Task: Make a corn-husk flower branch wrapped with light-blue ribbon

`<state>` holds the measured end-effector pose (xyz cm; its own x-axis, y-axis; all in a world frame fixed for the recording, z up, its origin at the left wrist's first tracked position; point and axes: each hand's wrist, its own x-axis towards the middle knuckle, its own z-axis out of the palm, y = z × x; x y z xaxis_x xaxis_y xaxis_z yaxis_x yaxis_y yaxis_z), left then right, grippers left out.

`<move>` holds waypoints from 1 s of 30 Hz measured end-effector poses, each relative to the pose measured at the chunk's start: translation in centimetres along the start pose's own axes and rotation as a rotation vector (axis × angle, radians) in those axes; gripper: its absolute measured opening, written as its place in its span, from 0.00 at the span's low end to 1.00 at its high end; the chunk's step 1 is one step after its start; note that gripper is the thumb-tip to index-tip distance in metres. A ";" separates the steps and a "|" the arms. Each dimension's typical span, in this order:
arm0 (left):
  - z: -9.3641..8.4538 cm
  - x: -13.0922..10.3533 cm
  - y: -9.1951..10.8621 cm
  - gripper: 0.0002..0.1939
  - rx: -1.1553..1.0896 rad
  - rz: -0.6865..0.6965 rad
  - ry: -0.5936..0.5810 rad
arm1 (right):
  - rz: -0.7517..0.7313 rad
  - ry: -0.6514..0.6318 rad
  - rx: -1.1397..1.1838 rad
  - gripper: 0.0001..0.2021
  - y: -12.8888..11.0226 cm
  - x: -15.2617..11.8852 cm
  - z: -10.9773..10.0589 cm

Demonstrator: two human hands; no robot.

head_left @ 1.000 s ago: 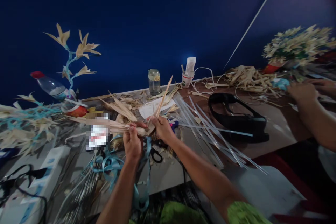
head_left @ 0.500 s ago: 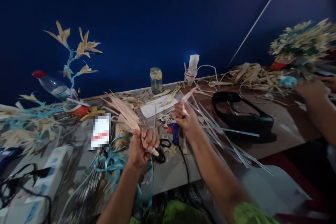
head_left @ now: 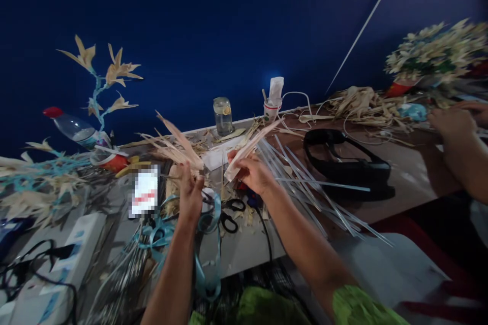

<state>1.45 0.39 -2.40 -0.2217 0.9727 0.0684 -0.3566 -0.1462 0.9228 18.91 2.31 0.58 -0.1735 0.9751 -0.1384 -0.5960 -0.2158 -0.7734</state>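
My left hand is at the lower end of a fanned bundle of pale pinkish corn husks. Its fingers are closed around that end, partly hidden by the hand itself. In my right hand a single broad strip of husk is pinched between thumb and fingers, slanting up to the right. Black-handled scissors lie on the table between my forearms. Just under my right hand, a blue glue gun is mostly covered.
Clear plastic sticks and a black headset lie to the right. Behind stand a glass jar and a cup. Husk flowers, a phone and a power strip are leftward. Another person's hand works at far right.
My left hand has moved forward and left, and the husk bundle looks more spread. My right hand has come left towards it, its husk strip now showing at fuller length. The scissors are more exposed.
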 end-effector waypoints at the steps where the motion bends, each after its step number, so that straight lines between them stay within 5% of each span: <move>1: -0.1 -0.1 -0.2 0.23 0.067 0.030 0.001 | 0.001 0.008 -0.048 0.13 0.0 0.0 0.0; 7: 0.8 -0.7 -0.4 0.19 0.243 -0.004 -0.233 | -0.166 -0.089 -0.593 0.16 1.3 0.4 -0.1; 13: 1.8 -1.1 -0.3 0.14 0.276 -0.179 -0.285 | -0.217 -0.271 -1.025 0.11 2.1 -0.1 0.1; 18: 1.4 -1.0 0.0 0.14 0.001 -0.214 -0.154 | -0.162 -0.532 -0.678 0.25 0.9 -0.8 0.2; 22: 1.2 -0.6 0.2 0.13 -0.153 -0.197 -0.018 | -0.200 -0.405 -0.646 0.31 1.1 -0.6 0.1; 30: 0.9 -0.4 -0.2 0.13 -0.188 -0.124 0.082 | -0.146 -0.274 -0.763 0.17 3.6 0.7 0.5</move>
<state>2.46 0.22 -2.23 -0.2362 0.9685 -0.0788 -0.5467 -0.0654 0.8347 16.30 2.16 -1.99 -0.3792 0.9222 0.0754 0.0525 0.1028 -0.9933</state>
